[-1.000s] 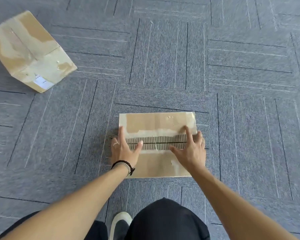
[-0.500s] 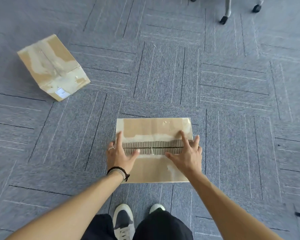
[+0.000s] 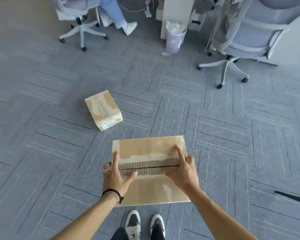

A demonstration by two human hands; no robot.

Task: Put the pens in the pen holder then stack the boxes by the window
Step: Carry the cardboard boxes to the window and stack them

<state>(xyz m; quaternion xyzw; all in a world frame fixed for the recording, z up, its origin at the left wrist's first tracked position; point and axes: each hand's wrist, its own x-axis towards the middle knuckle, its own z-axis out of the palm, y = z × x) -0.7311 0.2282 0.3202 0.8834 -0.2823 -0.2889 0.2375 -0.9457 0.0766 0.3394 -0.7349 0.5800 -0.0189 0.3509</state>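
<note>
A flat cardboard box [image 3: 151,148] with torn tape along its centre seam is held up in front of me, above my shoes. My left hand [image 3: 116,177] grips its left edge, with forefinger and thumb on top and the other fingers wrapped over the side. On the box's right edge my right hand [image 3: 184,172] holds it the same way. A smaller cardboard box [image 3: 103,112] lies tilted on the grey carpet, ahead and to the left. No pens or pen holder are in view.
Two wheeled office chairs [image 3: 81,30] [image 3: 232,54] stand at the back, with a seated person's leg [image 3: 118,16] by the left one. A waste bin [image 3: 174,38] sits against a white desk panel. A thin dark object [image 3: 291,196] lies on the carpet at right.
The box has come up off the floor in both hands. The view has risen, so the small box now looks farther off and the chairs and bin have come into sight.
</note>
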